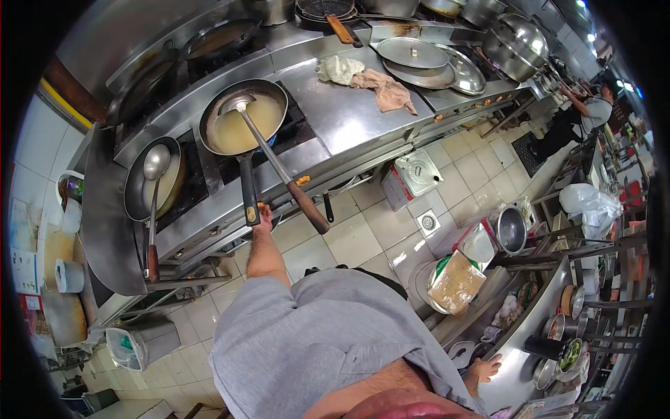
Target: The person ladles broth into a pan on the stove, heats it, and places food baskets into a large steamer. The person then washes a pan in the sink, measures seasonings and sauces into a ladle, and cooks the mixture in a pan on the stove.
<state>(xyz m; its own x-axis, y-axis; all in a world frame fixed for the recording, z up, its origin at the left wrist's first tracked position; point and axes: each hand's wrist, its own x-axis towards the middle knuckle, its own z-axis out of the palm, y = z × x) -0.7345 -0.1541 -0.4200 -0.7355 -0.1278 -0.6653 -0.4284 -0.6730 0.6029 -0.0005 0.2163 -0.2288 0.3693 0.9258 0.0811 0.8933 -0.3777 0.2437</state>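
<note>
My left hand (263, 219) is at the stove's front edge, beside and below the black handle of a frying pan (269, 129). Its fingers look curled, and the handle partly hides what they grip. Cloudy pale liquid fills the pan, and a little blue flame shows under its rim. A ladle (269, 150) with a wooden grip lies across this pan, its bowl in the liquid. Further left, a second pan (131, 188) holds similar liquid and another ladle (156, 164). My right hand (484, 371) rests open, fingers spread, on a steel counter (520, 349).
Cloths (384, 91), flat lids (413, 53) and a large lidded pot (515, 47) sit along the stove top. A tin box (413, 178), a steel bowl (511, 229) and a wrapped package (456, 282) are at right. Another person (593, 115) stands at far right.
</note>
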